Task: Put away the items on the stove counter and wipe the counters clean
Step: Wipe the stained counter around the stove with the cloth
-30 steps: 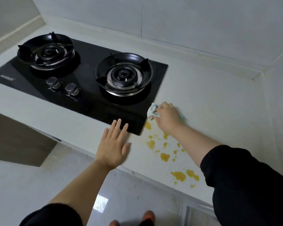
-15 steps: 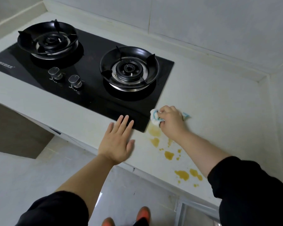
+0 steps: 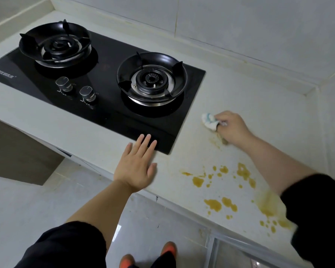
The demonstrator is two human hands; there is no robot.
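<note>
Small white cloth point(image 3: 209, 120) with a bluish stripe lies bunched on the pale counter point(image 3: 249, 84), just right of the black stove point(image 3: 108, 113). Right hand point(image 3: 232, 128) is curled around the cloth and presses it onto the surface; only the cloth's left end pokes out. A faint yellowish smear point(image 3: 216, 142) sits on the near side of that hand. Bigger yellow-brown stains point(image 3: 213, 205) are scattered toward the counter's near edge, well apart from the cloth, some right beside the forearm and sleeve.

Step in hand: wiping the counter, and most blotches are not yet reached. To do it well, keep firm downward pressure and drag the cloth nearward through the blotches in overlapping passes. Refold to a clean face so the mess lifts rather than spreads, and keep the sleeve out of the wet spots.

Left hand point(image 3: 137, 165) is flat with fingers straight and close together, holding nothing. Its fingertips lie over the stove's near right corner and its palm over the counter. It is probably braced there, but contact is hard to confirm.
</note>
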